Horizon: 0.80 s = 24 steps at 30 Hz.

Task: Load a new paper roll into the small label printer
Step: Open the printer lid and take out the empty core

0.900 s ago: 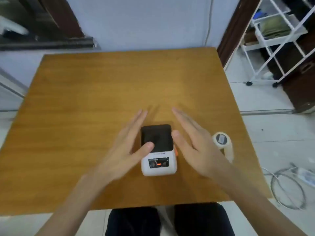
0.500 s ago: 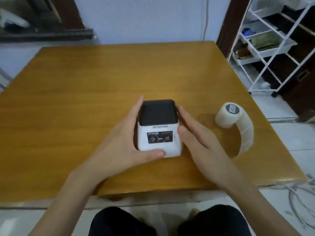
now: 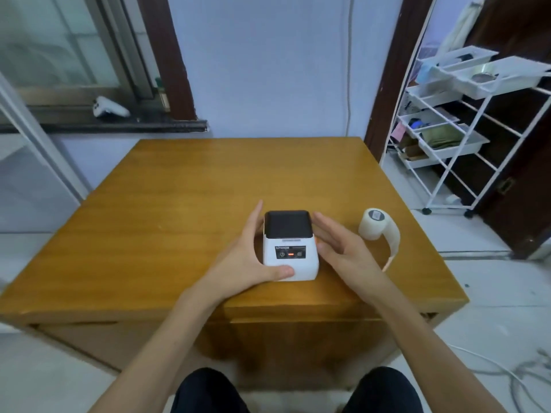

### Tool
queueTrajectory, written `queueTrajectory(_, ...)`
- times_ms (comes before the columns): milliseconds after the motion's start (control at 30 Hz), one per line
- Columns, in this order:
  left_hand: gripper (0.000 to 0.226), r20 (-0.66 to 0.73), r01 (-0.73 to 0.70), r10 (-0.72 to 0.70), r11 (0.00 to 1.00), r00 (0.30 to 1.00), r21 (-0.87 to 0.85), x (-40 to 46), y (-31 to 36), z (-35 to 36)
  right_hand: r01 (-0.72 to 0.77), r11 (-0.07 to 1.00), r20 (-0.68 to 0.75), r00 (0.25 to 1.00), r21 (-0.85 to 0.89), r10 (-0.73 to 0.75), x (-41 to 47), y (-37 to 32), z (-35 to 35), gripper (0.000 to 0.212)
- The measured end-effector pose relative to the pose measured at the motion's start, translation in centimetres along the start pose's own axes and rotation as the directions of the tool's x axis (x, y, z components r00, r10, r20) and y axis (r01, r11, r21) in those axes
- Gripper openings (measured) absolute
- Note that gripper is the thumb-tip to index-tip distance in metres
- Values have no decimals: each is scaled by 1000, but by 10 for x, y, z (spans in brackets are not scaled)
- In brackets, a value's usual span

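Observation:
A small white label printer (image 3: 289, 248) with a black lid and a lit orange light stands on the wooden table (image 3: 179, 210), lid shut. My left hand (image 3: 249, 257) wraps its left side, thumb across the front bottom edge. My right hand (image 3: 343, 248) rests against its right side with fingers straight. A white paper roll (image 3: 374, 224) lies to the right of the printer, with a strip of labels curling loose toward the table's front edge.
A white wire shelf cart (image 3: 465, 129) with trays stands on the right beside the table. A white game controller (image 3: 108, 108) lies on the window sill at the back left. Cables (image 3: 524, 371) lie on the floor at the right.
Both hands closed in from hovering over the printer to its sides; the left took hold of it. My head tipped up, so the printer sits farther away in view.

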<state>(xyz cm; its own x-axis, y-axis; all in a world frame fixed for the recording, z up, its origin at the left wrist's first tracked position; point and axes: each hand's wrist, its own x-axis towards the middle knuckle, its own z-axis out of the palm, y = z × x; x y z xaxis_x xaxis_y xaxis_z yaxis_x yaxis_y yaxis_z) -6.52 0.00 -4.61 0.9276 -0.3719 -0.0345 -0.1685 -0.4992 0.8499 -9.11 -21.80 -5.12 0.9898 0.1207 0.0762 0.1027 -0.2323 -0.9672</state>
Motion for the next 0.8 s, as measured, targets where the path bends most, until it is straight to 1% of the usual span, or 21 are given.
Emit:
queueTrajectory(200,129,-16,-5,6,1000,1000,29,3,-3,-1,-46,998,100,994,-30,49,4,-2,-9,72)
queueTrajectory(500,133,-15,-13,14,999,1000,40,5,-8,-2,-53,992,75,995,-111,62,7,0,-7,80)
queueTrajectory(633,131,-15,-12,12,999,1000,36,4,-6,-1,-45,990,43,998,-136,51,5,-1,-3,73)
queueTrajectory(733,129,-20,-11,11,1000,1000,26,2,-3,0,-58,998,-19,998,-32,57,5,-4,-1,61)
queueTrajectory(800,129,-21,-7,8,999,1000,37,2,-2,0,-70,998,-2,998,0,70,6,-8,0,56)
